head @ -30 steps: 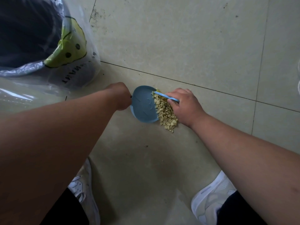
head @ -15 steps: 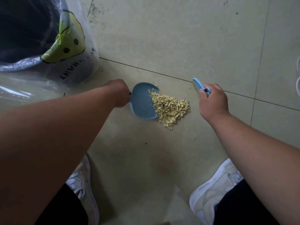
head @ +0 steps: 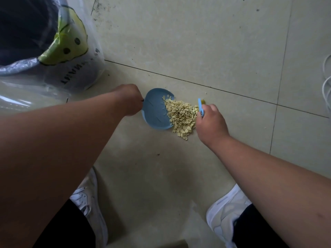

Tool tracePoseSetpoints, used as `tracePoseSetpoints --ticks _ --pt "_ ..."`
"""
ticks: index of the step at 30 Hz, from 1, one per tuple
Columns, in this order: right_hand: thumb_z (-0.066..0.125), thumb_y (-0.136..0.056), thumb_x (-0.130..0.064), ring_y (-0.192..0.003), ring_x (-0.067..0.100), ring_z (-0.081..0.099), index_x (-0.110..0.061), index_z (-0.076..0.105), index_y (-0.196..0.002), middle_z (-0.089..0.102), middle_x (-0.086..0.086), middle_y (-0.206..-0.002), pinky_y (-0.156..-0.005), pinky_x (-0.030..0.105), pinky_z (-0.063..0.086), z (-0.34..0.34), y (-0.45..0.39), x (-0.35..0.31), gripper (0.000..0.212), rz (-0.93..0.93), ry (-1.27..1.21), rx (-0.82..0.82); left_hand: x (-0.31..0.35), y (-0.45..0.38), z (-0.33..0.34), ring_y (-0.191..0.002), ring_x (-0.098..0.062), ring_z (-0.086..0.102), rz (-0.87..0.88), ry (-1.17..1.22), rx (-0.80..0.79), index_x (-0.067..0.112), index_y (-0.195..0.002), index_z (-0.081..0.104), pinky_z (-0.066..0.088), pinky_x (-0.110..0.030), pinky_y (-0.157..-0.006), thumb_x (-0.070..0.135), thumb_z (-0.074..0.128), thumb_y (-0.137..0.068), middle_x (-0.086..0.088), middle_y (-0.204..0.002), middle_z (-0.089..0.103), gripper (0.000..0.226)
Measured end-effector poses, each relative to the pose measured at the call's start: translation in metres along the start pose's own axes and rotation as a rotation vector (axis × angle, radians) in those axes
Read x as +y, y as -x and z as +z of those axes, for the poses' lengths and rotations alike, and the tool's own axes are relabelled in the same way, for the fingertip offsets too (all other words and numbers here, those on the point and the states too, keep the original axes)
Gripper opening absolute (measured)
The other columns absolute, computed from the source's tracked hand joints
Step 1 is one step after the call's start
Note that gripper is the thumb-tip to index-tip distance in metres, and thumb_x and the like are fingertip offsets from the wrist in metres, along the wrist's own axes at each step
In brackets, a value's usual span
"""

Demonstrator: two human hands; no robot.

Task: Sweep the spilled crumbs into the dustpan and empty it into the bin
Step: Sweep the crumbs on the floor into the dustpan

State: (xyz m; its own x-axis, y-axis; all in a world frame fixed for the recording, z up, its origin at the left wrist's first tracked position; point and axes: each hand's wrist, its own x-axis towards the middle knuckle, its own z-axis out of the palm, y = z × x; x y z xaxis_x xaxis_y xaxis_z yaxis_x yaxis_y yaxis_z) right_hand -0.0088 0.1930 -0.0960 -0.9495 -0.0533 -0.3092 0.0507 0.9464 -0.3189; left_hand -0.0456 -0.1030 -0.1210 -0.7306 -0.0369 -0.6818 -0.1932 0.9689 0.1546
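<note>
The fingers of the right hand point(head: 210, 124) are curled around the blue handle of a small brush point(head: 201, 106), whose yellowish bristles show just beyond the handle, at the right edge of the crumbs point(head: 180, 116). The left hand point(head: 129, 100) is closed at the back end of the blue dustpan point(head: 155, 111); its fingers are hidden under the hand, but it holds the pan there. The dustpan lies flat on the floor point(head: 206, 42), its open edge toward the right. The crumbs, pale yellow flakes, form one heap that lies partly on the front edge of the pan and partly on the floor beside it, between the pan and the brush. To the far left stands the bin point(head: 21, 33), dark inside, lined with a clear plastic bag point(head: 71, 51) with a yellow-green print. Two white shoes point(head: 225, 212) are near the bottom.
</note>
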Motion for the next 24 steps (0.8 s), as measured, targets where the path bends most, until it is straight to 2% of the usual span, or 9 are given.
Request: tracePoseSetpoints --ticks 3,11,16,18,21,24 --pt "0.049 -0.104 -0.021 -0.095 0.033 0.061 0.0 0.058 -0.126 0.056 0.017 -0.119 -0.078 0.033 0.045 0.006 0.003 -0.015 0.032 -0.01 -0.04 -0.009 0.004 0.002 0.001 -0.072 -0.025 0.065 0.01 0.005 0.0 0.022 -0.099 0.082 0.055 -0.032 -0.065 0.048 0.058 -0.089 -0.003 -0.083 0.072 0.037" --pt "0.049 -0.105 -0.022 -0.095 0.03 0.061 -0.004 0.057 -0.126 0.055 0.014 -0.119 -0.081 0.039 0.05 0.02 0.007 -0.044 0.029 -0.041 -0.078 -0.038 0.008 0.012 -0.002 -0.078 -0.028 0.068 0.059 0.06 -0.002 0.02 -0.1 0.083 0.061 -0.037 -0.073 0.039 0.056 -0.092 -0.005 -0.087 0.074 0.034" --pt "0.048 -0.106 -0.025 -0.096 0.027 0.061 -0.005 0.057 -0.128 0.055 0.011 -0.119 -0.083 0.039 0.053 0.021 0.009 -0.056 0.031 -0.048 -0.134 -0.029 0.013 0.025 -0.006 -0.102 -0.03 0.069 0.114 0.146 0.029 0.023 -0.118 0.083 0.058 -0.038 -0.089 0.033 0.061 -0.099 -0.007 -0.118 0.077 0.03" --pt "0.048 -0.106 -0.025 -0.097 0.028 0.062 -0.005 0.057 -0.128 0.055 0.011 -0.12 -0.084 0.04 0.054 0.021 0.009 -0.057 0.031 -0.04 -0.154 -0.029 0.011 0.029 -0.004 -0.106 -0.026 0.069 0.123 0.239 0.038 0.023 -0.125 0.08 0.055 -0.033 -0.088 0.03 0.064 -0.1 -0.005 -0.125 0.076 0.03" --pt "0.05 -0.105 -0.024 -0.097 0.026 0.059 -0.004 0.059 -0.127 0.056 0.012 -0.121 -0.08 0.032 0.047 0.018 0.009 -0.058 0.031 -0.043 -0.185 -0.024 0.004 0.033 0.002 -0.091 -0.017 0.064 0.076 0.406 0.052 0.022 -0.128 0.078 0.041 -0.025 -0.079 0.028 0.068 -0.1 -0.004 -0.119 0.078 0.03" --pt "0.051 -0.105 -0.023 -0.088 0.016 0.048 -0.003 0.062 -0.123 0.057 0.01 -0.117 -0.075 0.022 0.032 0.014 0.008 -0.057 0.028 -0.07 -0.217 -0.004 -0.002 0.035 0.006 -0.072 -0.014 0.058 0.029 0.595 0.07 0.015 -0.129 0.077 0.042 -0.022 -0.069 0.021 0.071 -0.099 -0.007 -0.096 0.078 0.031"
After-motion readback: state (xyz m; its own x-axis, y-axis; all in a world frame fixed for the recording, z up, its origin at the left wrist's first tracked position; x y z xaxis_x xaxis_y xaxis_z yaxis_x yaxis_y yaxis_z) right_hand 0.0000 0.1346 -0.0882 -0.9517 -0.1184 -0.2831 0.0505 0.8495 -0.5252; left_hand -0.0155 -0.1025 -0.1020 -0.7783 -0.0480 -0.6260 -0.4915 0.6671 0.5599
